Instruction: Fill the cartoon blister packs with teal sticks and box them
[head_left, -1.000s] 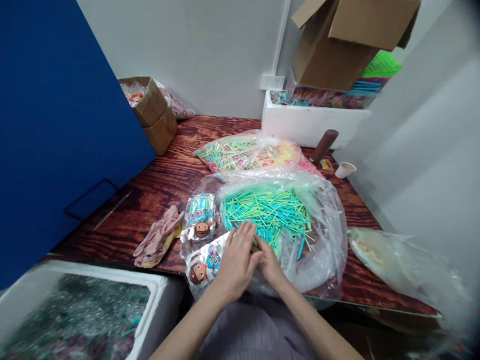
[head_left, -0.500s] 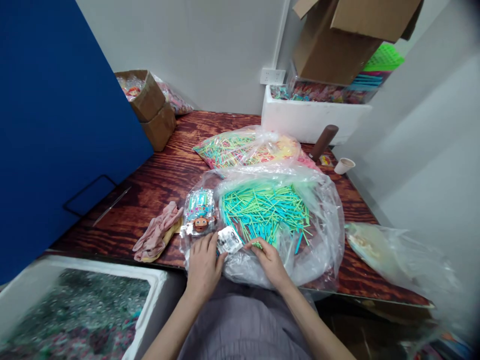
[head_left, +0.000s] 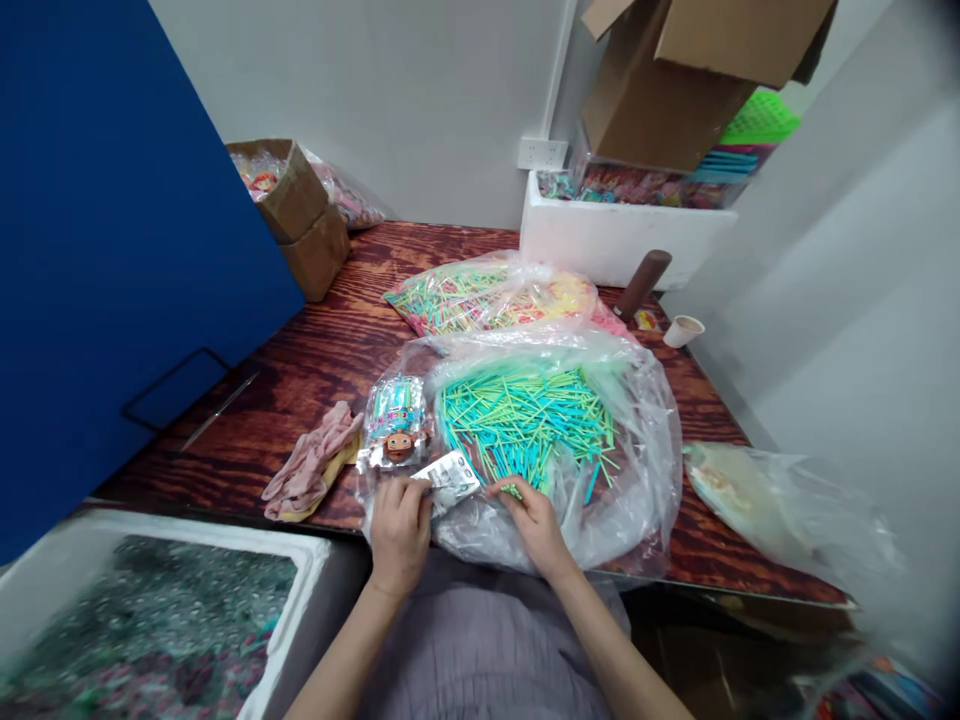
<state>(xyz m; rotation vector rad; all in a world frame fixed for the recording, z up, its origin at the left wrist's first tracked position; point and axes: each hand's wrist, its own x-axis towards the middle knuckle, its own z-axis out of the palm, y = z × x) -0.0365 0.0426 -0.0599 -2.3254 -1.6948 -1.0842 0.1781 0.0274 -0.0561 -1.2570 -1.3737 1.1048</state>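
Note:
My left hand (head_left: 401,532) is closed, fingers curled, on the left end of a small silver printed packet (head_left: 456,474). A finger's length to the right, my right hand (head_left: 538,528) pinches a little bundle of green sticks (head_left: 511,491), their ends pointing toward the packet. Just beyond both hands lies a pile of thin green and blue sticks (head_left: 529,420) on an opened clear plastic bag (head_left: 651,425). A shiny packet with a brown cartoon figure (head_left: 397,442) rests above my left hand.
Behind the pile sits another bag of coloured sticks (head_left: 457,298). Pink gloves or cloths (head_left: 311,465) lie left. A foam box (head_left: 311,560) of small packets stands below the table edge. At right are a paper cup (head_left: 684,332), a brown cylinder (head_left: 643,283) and a plastic bag (head_left: 739,490).
My left hand's fingers have gone from spread beside the silver packet to curled on its left end. The packet has turned and tilted. My right hand keeps its green sticks, almost still.

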